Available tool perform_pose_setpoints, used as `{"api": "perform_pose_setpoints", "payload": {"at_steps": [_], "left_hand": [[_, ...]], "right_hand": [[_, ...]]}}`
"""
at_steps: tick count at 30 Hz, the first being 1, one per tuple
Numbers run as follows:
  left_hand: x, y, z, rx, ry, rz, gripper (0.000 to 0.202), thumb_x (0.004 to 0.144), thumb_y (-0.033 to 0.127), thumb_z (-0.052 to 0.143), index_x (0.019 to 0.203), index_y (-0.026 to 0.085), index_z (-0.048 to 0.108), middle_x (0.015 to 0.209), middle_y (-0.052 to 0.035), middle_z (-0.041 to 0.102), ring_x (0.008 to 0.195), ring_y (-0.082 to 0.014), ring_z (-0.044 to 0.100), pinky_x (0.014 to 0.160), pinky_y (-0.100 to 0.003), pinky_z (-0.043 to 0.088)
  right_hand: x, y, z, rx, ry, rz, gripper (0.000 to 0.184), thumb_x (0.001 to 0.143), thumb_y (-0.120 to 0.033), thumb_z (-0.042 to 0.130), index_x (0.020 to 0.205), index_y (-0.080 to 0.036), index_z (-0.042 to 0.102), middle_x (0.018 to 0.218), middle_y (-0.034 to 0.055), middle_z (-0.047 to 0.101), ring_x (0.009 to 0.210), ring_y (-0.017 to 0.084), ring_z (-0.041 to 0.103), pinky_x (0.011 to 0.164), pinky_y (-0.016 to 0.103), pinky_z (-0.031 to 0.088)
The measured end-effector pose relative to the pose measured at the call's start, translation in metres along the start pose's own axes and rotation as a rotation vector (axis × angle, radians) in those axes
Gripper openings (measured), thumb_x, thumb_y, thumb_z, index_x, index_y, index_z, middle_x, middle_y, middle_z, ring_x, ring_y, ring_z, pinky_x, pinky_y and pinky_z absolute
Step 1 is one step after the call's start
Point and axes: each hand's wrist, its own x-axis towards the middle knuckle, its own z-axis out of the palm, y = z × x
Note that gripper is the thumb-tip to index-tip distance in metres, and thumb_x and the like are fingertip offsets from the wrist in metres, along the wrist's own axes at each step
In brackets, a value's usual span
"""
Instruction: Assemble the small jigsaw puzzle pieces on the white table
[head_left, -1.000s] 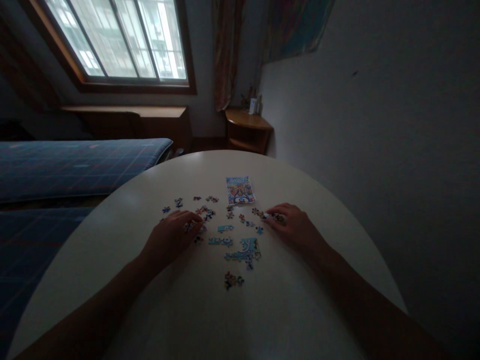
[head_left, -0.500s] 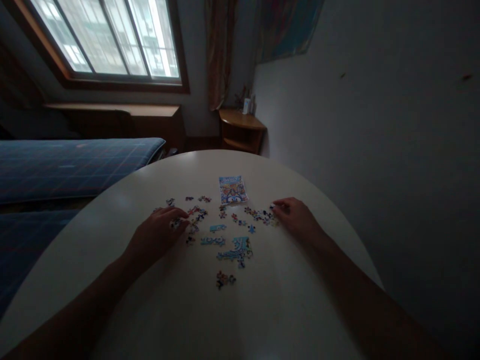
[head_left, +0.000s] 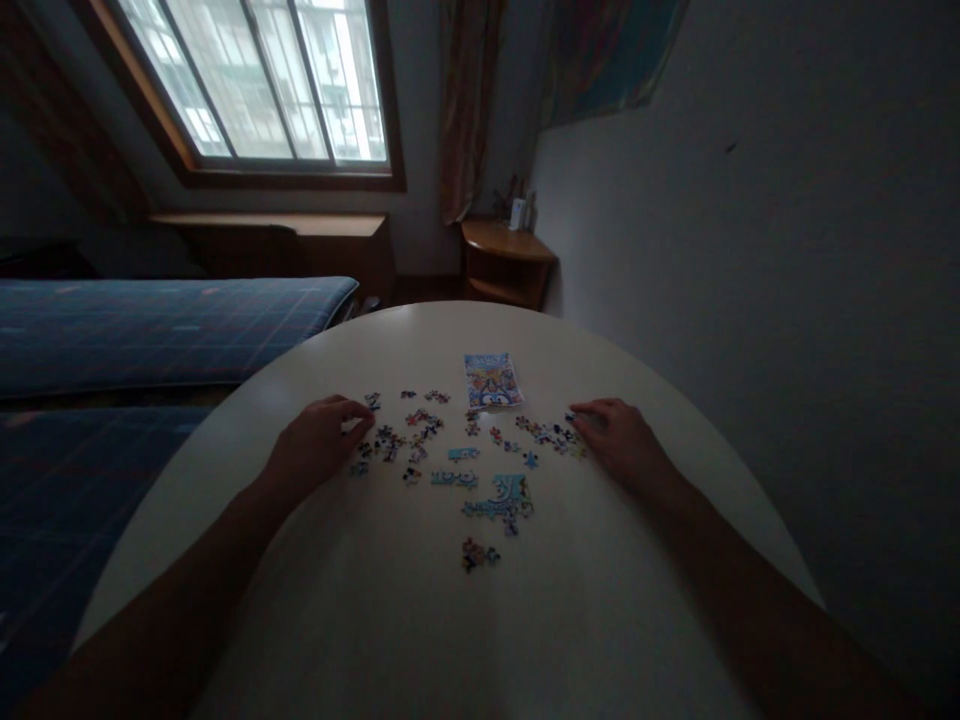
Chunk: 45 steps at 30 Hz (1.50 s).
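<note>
My left hand [head_left: 324,432] is at the left edge of the scattered jigsaw puzzle pieces [head_left: 388,443], thumb and forefinger curled together in a pinch. Anything between those fingertips is too small to make out. One loose piece [head_left: 373,401] lies just beyond them. On the other side, my right hand [head_left: 621,440] pinches a small puzzle piece [head_left: 571,415] beside the right-hand group of pieces [head_left: 553,434]. Between the hands lie joined light-blue strips [head_left: 454,479] and a larger joined section [head_left: 511,492]. A small cluster [head_left: 478,554] sits nearer me.
A colourful picture packet [head_left: 493,381] lies behind the pieces on the round white table [head_left: 600,600]. A plaid mattress [head_left: 172,330] is to the left. A wooden corner shelf [head_left: 510,240] stands beyond the table, and a wall runs along the right.
My left hand has drawn back leftward off the pieces it covered, uncovering several. My right hand stays at its group. The whole view has shifted, so the scene appears farther right.
</note>
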Motion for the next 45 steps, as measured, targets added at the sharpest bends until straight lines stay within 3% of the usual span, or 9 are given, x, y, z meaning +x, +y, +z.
{"api": "perform_pose_setpoints", "payload": {"at_steps": [8, 13, 18, 23, 29, 38, 45], "left_hand": [[0.003, 0.003, 0.009, -0.019, 0.016, 0.115, 0.027, 0.088, 0.038, 0.053, 0.098, 0.021, 0.073, 0.111, -0.0094, 0.070, 0.106, -0.0282, 0.061, 0.096, -0.043, 0.048], [0.002, 0.008, 0.006, -0.042, -0.033, 0.162, 0.026, 0.090, 0.037, 0.053, 0.093, 0.022, 0.074, 0.104, -0.0085, 0.071, 0.100, -0.0268, 0.062, 0.093, -0.042, 0.048], [0.006, -0.006, 0.000, -0.023, -0.017, 0.106, 0.026, 0.089, 0.037, 0.053, 0.091, 0.023, 0.075, 0.101, -0.0075, 0.072, 0.096, -0.0259, 0.065, 0.090, -0.039, 0.049], [0.011, -0.026, -0.007, 0.006, 0.058, -0.023, 0.027, 0.088, 0.036, 0.054, 0.098, 0.021, 0.073, 0.101, -0.0076, 0.071, 0.087, -0.0233, 0.066, 0.082, -0.035, 0.051], [0.010, -0.023, -0.008, 0.008, 0.023, -0.024, 0.025, 0.089, 0.036, 0.055, 0.099, 0.023, 0.073, 0.106, -0.0062, 0.072, 0.091, -0.0227, 0.067, 0.085, -0.034, 0.051], [0.008, -0.011, -0.005, -0.091, -0.163, 0.283, 0.021, 0.085, 0.037, 0.065, 0.099, 0.024, 0.073, 0.111, -0.0069, 0.069, 0.111, -0.0272, 0.057, 0.097, -0.041, 0.045], [0.006, -0.007, -0.008, -0.141, -0.274, 0.388, 0.020, 0.089, 0.041, 0.061, 0.089, 0.024, 0.073, 0.099, -0.0042, 0.069, 0.102, -0.0246, 0.059, 0.094, -0.039, 0.044]], "right_hand": [[-0.001, 0.000, -0.001, -0.014, -0.001, -0.014, 0.028, 0.086, -0.035, 0.060, 0.107, -0.025, 0.075, 0.113, 0.0124, 0.067, 0.107, 0.030, 0.062, 0.096, 0.051, 0.046], [-0.001, 0.000, 0.000, 0.003, -0.001, -0.012, 0.028, 0.084, -0.034, 0.061, 0.107, -0.025, 0.075, 0.113, 0.0112, 0.068, 0.106, 0.030, 0.062, 0.096, 0.051, 0.047], [-0.002, -0.007, -0.004, 0.030, -0.017, 0.001, 0.029, 0.085, -0.033, 0.060, 0.108, -0.022, 0.074, 0.114, 0.0123, 0.067, 0.108, 0.031, 0.061, 0.097, 0.050, 0.047], [-0.006, -0.021, -0.005, 0.066, -0.016, -0.089, 0.027, 0.086, -0.033, 0.059, 0.105, -0.022, 0.074, 0.113, 0.0113, 0.067, 0.108, 0.030, 0.060, 0.098, 0.048, 0.046], [-0.012, -0.031, 0.000, 0.091, -0.047, -0.201, 0.029, 0.088, -0.036, 0.056, 0.106, -0.022, 0.073, 0.114, 0.0109, 0.068, 0.108, 0.028, 0.061, 0.097, 0.047, 0.046], [-0.011, -0.028, 0.002, 0.094, -0.029, -0.244, 0.030, 0.089, -0.040, 0.056, 0.107, -0.023, 0.072, 0.112, 0.0109, 0.068, 0.106, 0.029, 0.062, 0.095, 0.050, 0.048], [-0.012, -0.028, 0.002, 0.098, -0.032, -0.248, 0.029, 0.090, -0.040, 0.055, 0.108, -0.024, 0.071, 0.113, 0.0105, 0.068, 0.106, 0.029, 0.062, 0.096, 0.051, 0.049]]}}
